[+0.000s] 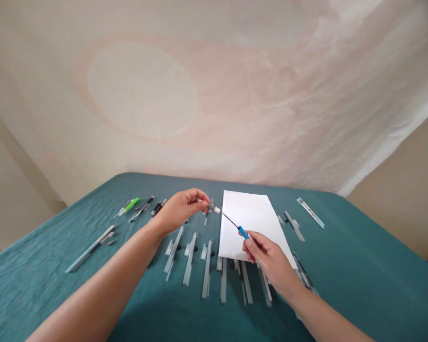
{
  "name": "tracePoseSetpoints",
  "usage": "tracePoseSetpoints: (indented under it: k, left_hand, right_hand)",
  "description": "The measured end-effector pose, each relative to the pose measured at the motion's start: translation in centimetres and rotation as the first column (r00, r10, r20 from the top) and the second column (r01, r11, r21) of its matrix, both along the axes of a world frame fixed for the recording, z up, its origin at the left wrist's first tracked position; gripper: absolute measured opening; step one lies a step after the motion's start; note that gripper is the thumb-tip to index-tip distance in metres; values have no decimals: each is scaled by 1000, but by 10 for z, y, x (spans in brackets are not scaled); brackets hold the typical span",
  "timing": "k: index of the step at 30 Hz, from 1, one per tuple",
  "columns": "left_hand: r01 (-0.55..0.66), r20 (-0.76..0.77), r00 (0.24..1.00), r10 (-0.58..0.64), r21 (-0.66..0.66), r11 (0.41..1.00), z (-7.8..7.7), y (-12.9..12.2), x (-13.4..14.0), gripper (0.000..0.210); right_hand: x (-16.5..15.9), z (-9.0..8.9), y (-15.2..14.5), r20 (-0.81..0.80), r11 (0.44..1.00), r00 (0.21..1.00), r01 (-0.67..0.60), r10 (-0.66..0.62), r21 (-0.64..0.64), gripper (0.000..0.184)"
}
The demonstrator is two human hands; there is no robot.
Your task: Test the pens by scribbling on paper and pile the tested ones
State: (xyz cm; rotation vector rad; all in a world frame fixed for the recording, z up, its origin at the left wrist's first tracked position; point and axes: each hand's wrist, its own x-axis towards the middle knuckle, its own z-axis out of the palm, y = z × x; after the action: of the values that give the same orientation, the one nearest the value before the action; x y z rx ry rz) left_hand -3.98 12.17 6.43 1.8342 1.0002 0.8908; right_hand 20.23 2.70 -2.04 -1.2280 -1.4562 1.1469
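My left hand (189, 203) pinches a small grey-and-white pen part (213, 207) between thumb and fingers. My right hand (266, 251) is closed on a blue pen piece (243, 232), from which a thin dark rod like a refill (230, 219) points up and left. The rod's tip is close to the white end of the left hand's part; whether they touch I cannot tell. Both hands are above the table, the right one over a white sheet of paper (248, 213). Fingers hide the rear ends of both pieces.
Several clear pen barrels (190, 261) lie in a row along the near side of the green-covered table (142, 313), some partly under the paper. Left are a green pen (130, 205), dark pens (142, 209) and a long pale tube (91, 249). Light pens (310, 212) lie far right.
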Motion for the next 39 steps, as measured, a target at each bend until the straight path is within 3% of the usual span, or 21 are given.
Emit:
tracePoseSetpoints:
  k: [10, 15, 19, 24, 29, 39]
  left_hand:
    - [33, -36, 999, -33, 7, 999, -9, -2, 5, 21]
    - [26, -49, 998, -27, -20, 999, -22, -8, 20, 19]
    - [68, 115, 992, -45, -199, 978, -39, -13, 34, 23]
    - [163, 456, 886, 86, -479, 863, -56, -17, 45, 26]
    - [185, 499, 848, 176, -591, 785, -61, -19, 50, 31]
    - [67, 468, 859, 207, -504, 861, -60, -26, 58, 32]
  right_hand:
    - [-1, 1, -1, 64, 1000, 998, -6, 6, 5, 42]
    - [-2, -3, -2, 227, 987, 971, 42, -78, 156, 35]
    - [-2, -3, -3, 355, 961, 921, 62, -158, 268, 30]
    - [-2, -4, -4, 363, 961, 914, 86, -181, 263, 24]
    - [-2, -5, -5, 348, 963, 921, 84, -173, 256, 23]
    - [0, -8, -4, 521, 910, 803, 64, -291, 409, 23]
